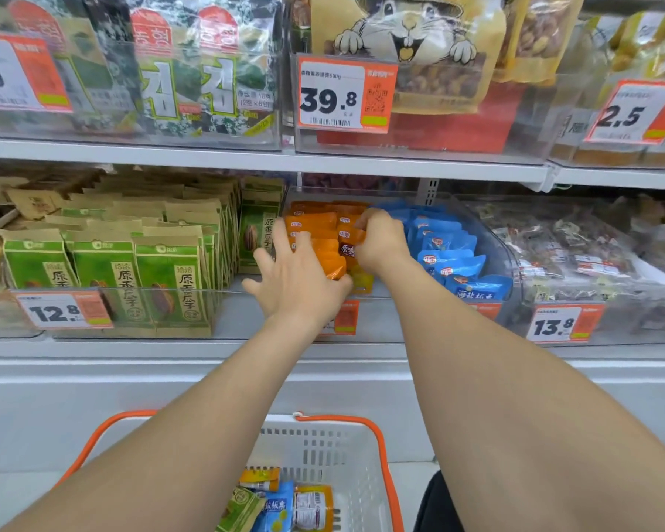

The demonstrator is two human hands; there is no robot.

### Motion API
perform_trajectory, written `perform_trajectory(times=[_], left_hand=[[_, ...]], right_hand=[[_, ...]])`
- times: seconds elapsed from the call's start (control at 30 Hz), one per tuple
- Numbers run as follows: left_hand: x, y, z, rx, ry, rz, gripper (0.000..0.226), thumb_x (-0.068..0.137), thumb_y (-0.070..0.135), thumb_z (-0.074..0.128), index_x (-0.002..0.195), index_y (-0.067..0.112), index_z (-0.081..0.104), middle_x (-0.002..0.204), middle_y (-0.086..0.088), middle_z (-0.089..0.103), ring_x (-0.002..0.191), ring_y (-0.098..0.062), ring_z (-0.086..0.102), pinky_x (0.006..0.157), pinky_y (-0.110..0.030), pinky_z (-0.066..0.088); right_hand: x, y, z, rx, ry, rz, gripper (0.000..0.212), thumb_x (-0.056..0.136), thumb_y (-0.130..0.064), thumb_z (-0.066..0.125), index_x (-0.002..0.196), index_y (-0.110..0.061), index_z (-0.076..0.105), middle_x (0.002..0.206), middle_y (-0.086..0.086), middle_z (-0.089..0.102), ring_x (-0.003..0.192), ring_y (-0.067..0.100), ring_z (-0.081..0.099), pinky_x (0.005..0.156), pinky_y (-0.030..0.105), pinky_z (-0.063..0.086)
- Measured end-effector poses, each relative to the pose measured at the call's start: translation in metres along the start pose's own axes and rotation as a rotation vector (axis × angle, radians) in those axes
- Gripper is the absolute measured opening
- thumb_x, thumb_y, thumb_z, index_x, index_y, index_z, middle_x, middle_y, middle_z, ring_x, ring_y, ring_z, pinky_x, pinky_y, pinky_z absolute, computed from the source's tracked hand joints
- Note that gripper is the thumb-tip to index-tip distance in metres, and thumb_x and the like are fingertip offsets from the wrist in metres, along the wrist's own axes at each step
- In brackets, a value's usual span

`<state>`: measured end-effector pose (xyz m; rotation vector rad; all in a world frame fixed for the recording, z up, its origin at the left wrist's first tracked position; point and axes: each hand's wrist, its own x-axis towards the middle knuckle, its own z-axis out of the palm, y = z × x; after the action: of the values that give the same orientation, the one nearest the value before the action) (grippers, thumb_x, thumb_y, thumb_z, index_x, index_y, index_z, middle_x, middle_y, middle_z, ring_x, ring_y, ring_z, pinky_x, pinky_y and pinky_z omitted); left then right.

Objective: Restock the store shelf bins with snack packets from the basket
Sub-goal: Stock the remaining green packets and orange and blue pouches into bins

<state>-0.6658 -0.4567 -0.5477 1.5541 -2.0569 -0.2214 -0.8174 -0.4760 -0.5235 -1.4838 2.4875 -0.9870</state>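
A clear shelf bin holds orange snack packets on its left side and blue snack packets on its right. My left hand lies over the front orange packets with fingers spread, its thumb under one packet's edge. My right hand grips orange packets further back, fingers curled round them. Below, a white basket with orange handles holds a few loose packets in orange, blue and green.
Green and brown seed bags fill the bin to the left. Clear-wrapped snacks fill the bin to the right. Price tags hang on the bin fronts. The upper shelf carries seaweed packs and nut bags.
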Motion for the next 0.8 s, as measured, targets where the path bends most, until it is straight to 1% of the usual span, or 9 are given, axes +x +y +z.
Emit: perform_trajectory(times=[0.17,0.23,0.3,0.4,0.47,0.57,0.63,0.73,0.8], left_hand=[[-0.001,-0.004,-0.001,0.0,0.008,0.028,0.083,0.071,0.063,0.071,0.143,0.033,0.042,0.169,0.005,0.009,0.137,-0.037,0.032,0.1,-0.056,0.036],[-0.001,-0.004,-0.001,0.002,0.004,0.029,0.083,0.071,0.063,0.071,0.143,0.034,0.042,0.169,0.004,0.009,0.136,-0.038,0.033,0.1,-0.056,0.035],[-0.001,-0.005,-0.001,0.01,-0.001,0.032,0.083,0.071,0.064,0.07,0.144,0.035,0.041,0.169,0.005,0.007,0.135,-0.039,0.033,0.101,-0.055,0.036],[-0.001,-0.005,-0.001,0.02,0.002,0.035,0.083,0.072,0.065,0.069,0.144,0.035,0.041,0.169,0.005,0.006,0.134,-0.039,0.034,0.102,-0.054,0.037],[-0.001,-0.005,0.0,0.022,0.006,0.032,0.083,0.072,0.065,0.069,0.144,0.035,0.041,0.17,0.005,0.005,0.133,-0.04,0.034,0.101,-0.054,0.037],[-0.001,-0.006,0.0,0.028,-0.002,0.039,0.084,0.073,0.067,0.067,0.145,0.035,0.039,0.17,0.005,0.005,0.134,-0.04,0.034,0.102,-0.053,0.037],[-0.002,-0.007,0.0,0.034,-0.003,0.048,0.084,0.074,0.067,0.066,0.146,0.035,0.038,0.171,0.005,0.004,0.134,-0.04,0.034,0.102,-0.053,0.038],[-0.002,-0.008,0.0,0.034,0.003,0.056,0.083,0.075,0.068,0.065,0.146,0.034,0.038,0.171,0.004,0.003,0.133,-0.04,0.035,0.101,-0.053,0.037],[-0.002,-0.008,0.001,0.036,0.003,0.059,0.084,0.076,0.068,0.065,0.148,0.034,0.037,0.171,0.004,0.003,0.133,-0.04,0.035,0.101,-0.053,0.037]], right_hand=[[0.007,0.004,0.007,-0.004,0.096,-0.011,0.042,0.09,-0.001,0.069,0.129,-0.016,0.063,0.129,0.015,0.061,0.116,0.035,0.062,0.094,0.041,0.055],[0.006,0.004,0.008,-0.093,0.126,-0.008,0.042,0.092,-0.01,0.072,0.132,-0.015,0.059,0.127,0.018,0.061,0.114,0.038,0.062,0.091,0.044,0.055],[0.003,0.004,0.01,-0.133,0.149,0.046,0.05,0.09,-0.017,0.075,0.134,-0.012,0.052,0.126,0.019,0.06,0.114,0.04,0.062,0.088,0.045,0.055],[0.001,0.006,0.014,-0.094,0.081,0.164,0.062,0.086,-0.021,0.079,0.138,-0.012,0.046,0.13,0.018,0.058,0.118,0.039,0.062,0.087,0.043,0.055],[0.001,0.007,0.014,-0.068,0.036,0.22,0.059,0.089,-0.018,0.076,0.14,-0.011,0.048,0.135,0.018,0.056,0.121,0.038,0.06,0.089,0.043,0.055],[0.004,0.009,0.009,-0.045,0.06,0.283,0.057,0.093,-0.014,0.072,0.142,-0.008,0.045,0.141,0.02,0.051,0.127,0.04,0.057,0.097,0.045,0.053],[0.006,0.009,0.008,-0.028,0.024,0.264,0.057,0.093,-0.014,0.072,0.142,-0.009,0.045,0.14,0.019,0.052,0.126,0.039,0.057,0.097,0.044,0.053],[0.007,0.006,0.01,-0.011,-0.044,0.206,0.054,0.091,-0.018,0.073,0.139,-0.013,0.048,0.134,0.016,0.058,0.12,0.038,0.061,0.091,0.042,0.053],[0.007,0.005,0.01,-0.001,-0.048,0.206,0.053,0.093,-0.015,0.071,0.14,-0.013,0.048,0.133,0.016,0.058,0.12,0.038,0.06,0.092,0.043,0.053]])
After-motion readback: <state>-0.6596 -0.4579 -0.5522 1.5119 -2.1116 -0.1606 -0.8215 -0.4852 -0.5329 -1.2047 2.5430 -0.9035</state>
